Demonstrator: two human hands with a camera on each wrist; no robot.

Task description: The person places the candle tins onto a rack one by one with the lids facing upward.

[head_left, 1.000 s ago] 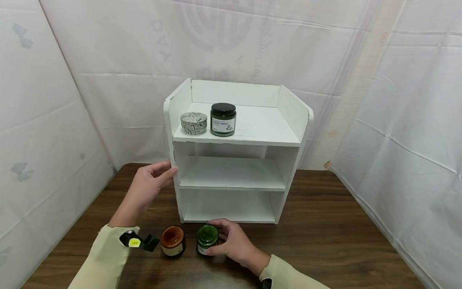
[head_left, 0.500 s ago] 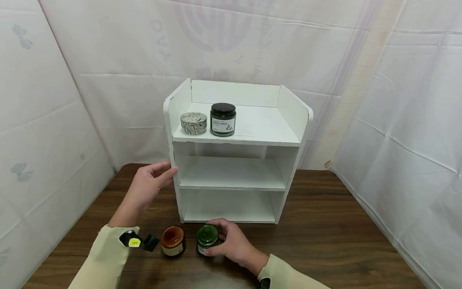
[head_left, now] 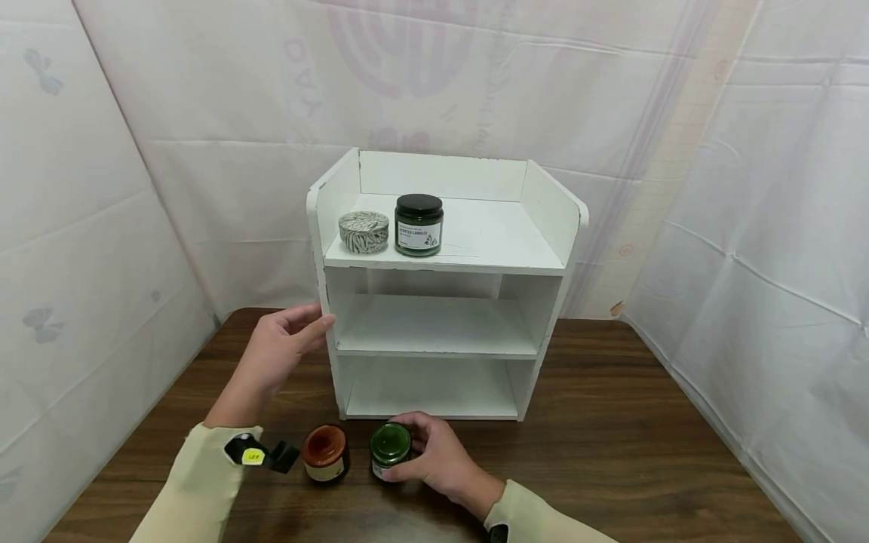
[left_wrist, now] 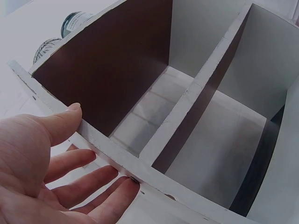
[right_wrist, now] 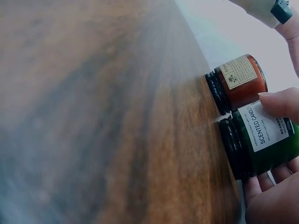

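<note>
Here, white sheeting (head_left: 237, 90) backs the brown table (head_left: 611, 437) under the held jar (head_left: 390, 443).

hardly any chg, R sleeve (head_left: 543, 516) v. slightly further L vs. earlier

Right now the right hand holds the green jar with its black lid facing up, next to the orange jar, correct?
Not quite: the right hand is holding the green jar next to the orange jar, but the right wrist view shows its black lid facing down toward the table.
</note>
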